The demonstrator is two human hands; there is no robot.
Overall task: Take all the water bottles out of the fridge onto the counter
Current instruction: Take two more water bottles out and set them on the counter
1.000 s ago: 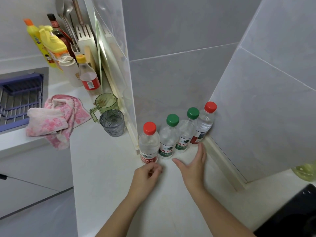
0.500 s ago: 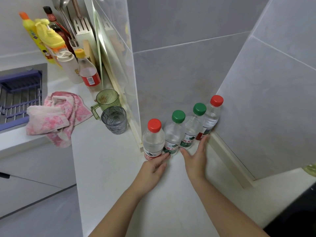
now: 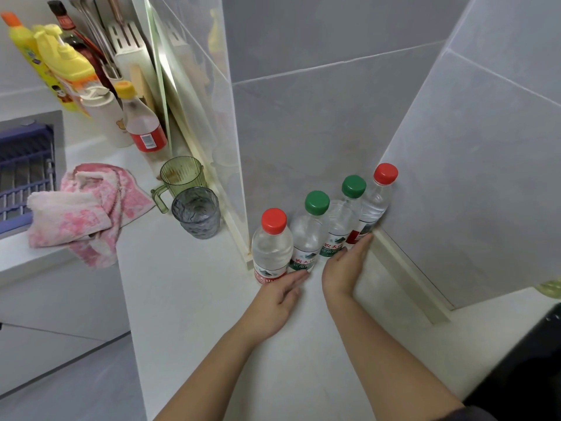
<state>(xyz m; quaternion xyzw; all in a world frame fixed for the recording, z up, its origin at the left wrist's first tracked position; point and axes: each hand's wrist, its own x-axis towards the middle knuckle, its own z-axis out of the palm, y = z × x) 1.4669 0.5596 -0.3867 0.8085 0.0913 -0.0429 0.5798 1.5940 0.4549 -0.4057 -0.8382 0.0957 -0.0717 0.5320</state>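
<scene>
1. Standing in a row on the counter (image 3: 194, 299) against the tiled wall are four water bottles (image 3: 306, 238).
2. Your left hand (image 3: 277, 294), fingers extended and holding nothing, touches the leftmost bottle's base.
3. Your right hand (image 3: 344, 265), flat and empty, apparently presses against the right-side bottles.

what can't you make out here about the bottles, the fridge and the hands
- Fridge: not in the head view, so bottles left inside can't be counted.
- Bottle bases: left hand and right hand cover the bottoms of the four bottles.
- Label text: too small and partly covered.
- Right edge: a yellow-green object is cut off, unidentifiable.
</scene>
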